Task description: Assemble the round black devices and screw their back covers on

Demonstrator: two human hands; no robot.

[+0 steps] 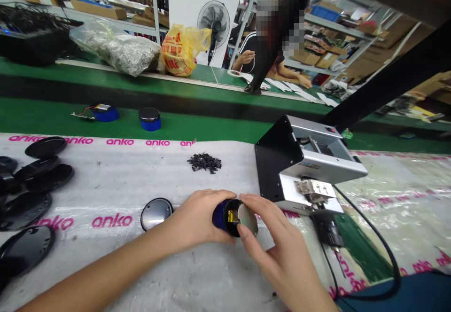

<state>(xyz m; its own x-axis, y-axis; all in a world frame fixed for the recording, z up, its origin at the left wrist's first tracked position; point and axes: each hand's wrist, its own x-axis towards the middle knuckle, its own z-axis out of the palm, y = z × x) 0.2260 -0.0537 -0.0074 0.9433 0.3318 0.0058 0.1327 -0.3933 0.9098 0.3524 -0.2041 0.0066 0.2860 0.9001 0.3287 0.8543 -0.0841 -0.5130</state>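
My left hand (200, 215) is wrapped round a small blue round housing (225, 215) lying on its side on the white foam sheet (116, 185). Its open end faces right and shows yellow parts inside. My right hand (271, 237) pinches a thin grey round disc (248, 218) with thumb and fingers, right at that open end. A similar round disc with a black rim (156, 213) lies flat just left of my left wrist. A small heap of tiny black parts (205, 162) sits a little beyond my hands.
A silver and black desktop machine (303, 166) stands right of my hands, its black cable (384, 255) looping toward me. Several black round covers (31, 185) lie at left. Two blue housings (150, 118) rest on the green belt (52, 114). Bags (181, 49) and a seated person (253, 58) are beyond.
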